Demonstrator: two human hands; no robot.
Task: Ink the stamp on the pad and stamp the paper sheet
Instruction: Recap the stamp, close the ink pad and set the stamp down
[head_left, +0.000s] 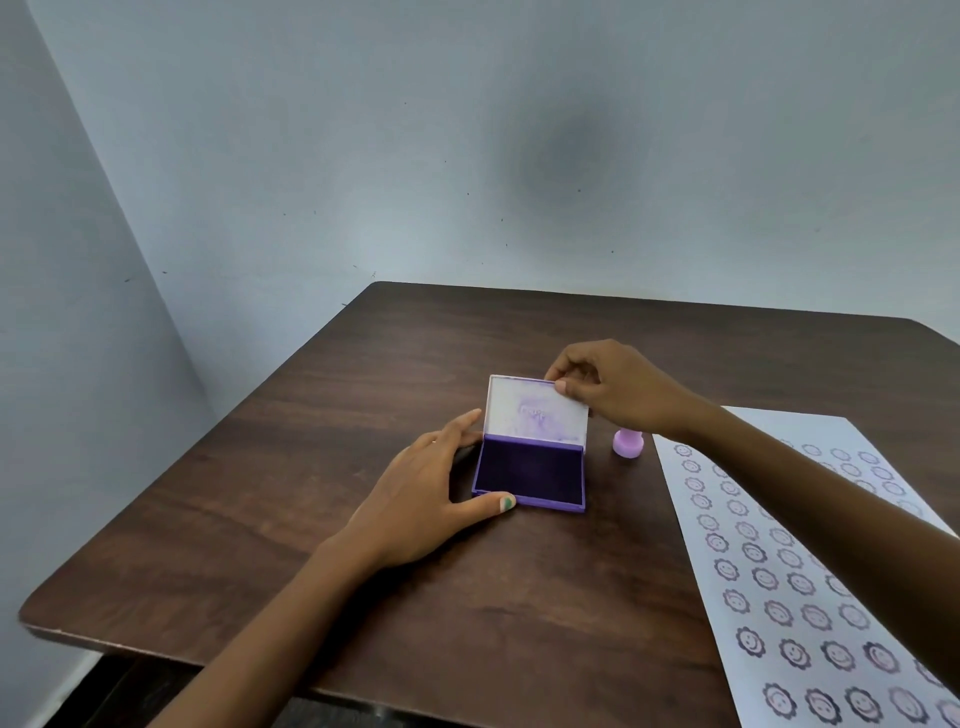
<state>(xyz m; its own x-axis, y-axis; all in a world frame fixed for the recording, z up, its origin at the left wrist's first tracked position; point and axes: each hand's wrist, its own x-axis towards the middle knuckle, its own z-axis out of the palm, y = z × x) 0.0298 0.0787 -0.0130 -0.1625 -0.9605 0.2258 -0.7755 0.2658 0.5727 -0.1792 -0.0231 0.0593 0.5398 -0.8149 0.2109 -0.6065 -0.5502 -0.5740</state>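
A purple ink pad (530, 475) lies open in the middle of the dark wooden table (311, 467), its ink-stained white lid (537, 413) standing upright. My left hand (426, 499) grips the pad's base from the left, thumb on the front edge. My right hand (613, 387) pinches the lid's top right corner. A small lilac stamp (627, 443) stands on the table just right of the pad, under my right wrist, with neither hand on it. The white paper sheet (800, 587) lies at the right, covered with several rows of smiley-flower stamp prints.
The table stands in a corner, with pale blue walls (467, 156) behind and to the left. Its near-left edge (104, 639) drops to the floor. My right forearm crosses over the upper part of the sheet.
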